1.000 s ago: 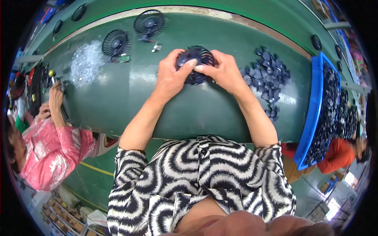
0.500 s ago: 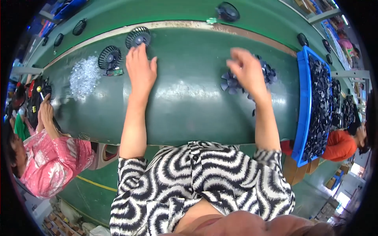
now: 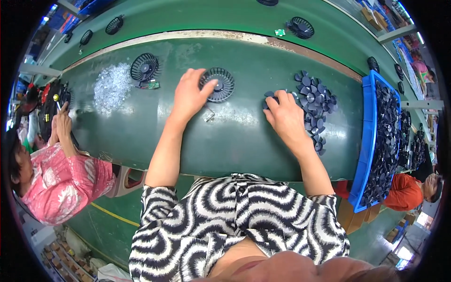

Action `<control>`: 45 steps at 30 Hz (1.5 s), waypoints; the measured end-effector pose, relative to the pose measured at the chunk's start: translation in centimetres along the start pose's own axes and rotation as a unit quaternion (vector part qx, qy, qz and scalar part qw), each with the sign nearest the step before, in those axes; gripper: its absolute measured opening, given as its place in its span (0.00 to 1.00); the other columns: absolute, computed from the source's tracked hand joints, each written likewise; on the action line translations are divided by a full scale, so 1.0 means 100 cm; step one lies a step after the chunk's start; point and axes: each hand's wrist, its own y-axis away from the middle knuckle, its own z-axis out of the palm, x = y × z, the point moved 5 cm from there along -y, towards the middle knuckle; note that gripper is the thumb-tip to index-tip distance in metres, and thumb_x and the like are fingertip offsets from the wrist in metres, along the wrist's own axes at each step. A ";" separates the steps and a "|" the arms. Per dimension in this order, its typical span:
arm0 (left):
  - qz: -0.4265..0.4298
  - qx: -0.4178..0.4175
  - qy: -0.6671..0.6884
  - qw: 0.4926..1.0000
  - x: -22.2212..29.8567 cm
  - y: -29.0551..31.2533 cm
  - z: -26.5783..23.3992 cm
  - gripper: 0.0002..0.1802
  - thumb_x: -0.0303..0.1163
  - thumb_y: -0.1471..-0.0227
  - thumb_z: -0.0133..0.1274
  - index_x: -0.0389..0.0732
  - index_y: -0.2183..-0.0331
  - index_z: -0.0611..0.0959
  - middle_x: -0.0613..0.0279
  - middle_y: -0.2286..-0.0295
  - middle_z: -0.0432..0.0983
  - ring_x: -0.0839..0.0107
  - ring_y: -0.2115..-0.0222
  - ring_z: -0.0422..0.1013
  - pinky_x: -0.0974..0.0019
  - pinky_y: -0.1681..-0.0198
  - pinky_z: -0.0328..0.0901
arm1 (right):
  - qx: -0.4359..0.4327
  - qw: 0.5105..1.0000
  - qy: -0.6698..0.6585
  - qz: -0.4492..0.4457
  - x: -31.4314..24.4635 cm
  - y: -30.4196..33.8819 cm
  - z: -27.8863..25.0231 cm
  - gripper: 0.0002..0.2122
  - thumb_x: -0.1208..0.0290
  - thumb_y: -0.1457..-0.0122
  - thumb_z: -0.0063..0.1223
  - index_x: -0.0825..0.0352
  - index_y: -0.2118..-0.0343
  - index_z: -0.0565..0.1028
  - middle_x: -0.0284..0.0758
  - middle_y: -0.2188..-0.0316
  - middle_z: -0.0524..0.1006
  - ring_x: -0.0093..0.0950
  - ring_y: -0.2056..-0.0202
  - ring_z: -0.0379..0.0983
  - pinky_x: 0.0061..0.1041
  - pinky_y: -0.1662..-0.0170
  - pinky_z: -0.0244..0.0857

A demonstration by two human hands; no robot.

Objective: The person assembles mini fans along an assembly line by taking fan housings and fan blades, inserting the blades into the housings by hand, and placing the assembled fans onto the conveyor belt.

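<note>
My left hand (image 3: 190, 96) grips the left side of a round black fan housing (image 3: 224, 84) at the middle of the bench, its thumb over the ring near the hub. A short lead with a small metal-looking end (image 3: 210, 116) trails from the housing toward me. Farther right, my right hand (image 3: 287, 117) has its fingers closed on a dark fan blade (image 3: 269, 96), partly hidden beneath them. Just beyond that hand spreads a loose pile of similar dark fan blades (image 3: 319, 96).
Another fan housing (image 3: 144, 67) with a green circuit board (image 3: 153, 85) lies left, beside a heap of small clear pieces (image 3: 112, 89). A blue crate (image 3: 361, 141) full of fan blades stands right. Beyond the bench runs a green belt (image 3: 225, 21) carrying housings. Co-workers sit on both sides.
My left hand has drawn the fan housing from the far edge toward the middle, rightward and nearer. My right hand has come down onto a fan blade at the pile's left side.
</note>
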 end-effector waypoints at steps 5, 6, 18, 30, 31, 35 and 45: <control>-0.033 0.006 0.012 0.999 -0.006 0.009 0.005 0.12 0.33 0.47 0.52 0.36 0.64 0.76 0.54 0.69 0.75 0.58 0.69 0.73 0.60 0.64 0.67 | 0.157 0.984 -0.075 0.030 0.021 -0.018 -0.016 0.05 0.74 0.47 0.54 0.67 0.68 0.73 0.37 0.71 0.73 0.37 0.71 0.74 0.35 0.72 0.68; -0.035 0.001 0.014 0.999 -0.003 0.008 0.003 0.12 0.33 0.47 0.52 0.36 0.64 0.76 0.54 0.69 0.75 0.58 0.69 0.73 0.60 0.64 0.67 | 0.183 0.971 -0.147 0.050 0.030 -0.019 -0.019 0.06 0.74 0.46 0.53 0.68 0.66 0.74 0.39 0.71 0.74 0.38 0.72 0.74 0.33 0.72 0.67; -0.243 -0.119 0.569 0.777 -0.008 0.014 0.018 0.14 0.35 0.44 0.54 0.37 0.59 0.76 0.63 0.67 0.76 0.76 0.69 0.73 0.70 0.65 0.69 | 0.071 0.989 -0.127 -0.021 -0.004 -0.024 -0.005 0.12 0.74 0.50 0.58 0.66 0.61 0.74 0.39 0.66 0.72 0.37 0.66 0.72 0.34 0.67 0.69; -0.248 -0.105 0.657 0.704 -0.004 0.013 0.023 0.21 0.46 0.40 0.46 0.36 0.60 0.76 0.56 0.65 0.77 0.68 0.66 0.76 0.64 0.62 0.72 | -0.048 0.988 -0.147 -0.016 -0.008 -0.019 0.006 0.13 0.74 0.48 0.57 0.66 0.59 0.74 0.41 0.66 0.70 0.42 0.67 0.71 0.37 0.65 0.67; -0.247 -0.097 0.650 0.712 -0.004 0.014 0.023 0.21 0.46 0.40 0.46 0.35 0.60 0.76 0.55 0.65 0.77 0.68 0.65 0.76 0.64 0.61 0.72 | -0.049 0.988 -0.146 -0.019 -0.010 -0.019 0.004 0.13 0.74 0.48 0.57 0.66 0.59 0.74 0.41 0.66 0.70 0.42 0.67 0.71 0.37 0.65 0.67; -0.237 -0.096 0.638 0.726 0.002 0.013 0.023 0.22 0.46 0.40 0.46 0.35 0.60 0.76 0.55 0.64 0.77 0.68 0.64 0.75 0.63 0.60 0.72 | -0.083 0.994 -0.068 0.013 -0.001 -0.020 0.013 0.13 0.73 0.49 0.57 0.65 0.59 0.74 0.40 0.67 0.71 0.41 0.69 0.72 0.37 0.67 0.68; -0.221 -0.105 0.619 0.747 0.004 0.018 0.025 0.22 0.49 0.41 0.47 0.38 0.59 0.77 0.64 0.66 0.76 0.75 0.66 0.72 0.66 0.62 0.69 | 0.083 0.985 -0.142 -0.050 -0.060 -0.062 -0.003 0.16 0.68 0.51 0.60 0.63 0.58 0.72 0.37 0.68 0.70 0.38 0.71 0.73 0.36 0.72 0.68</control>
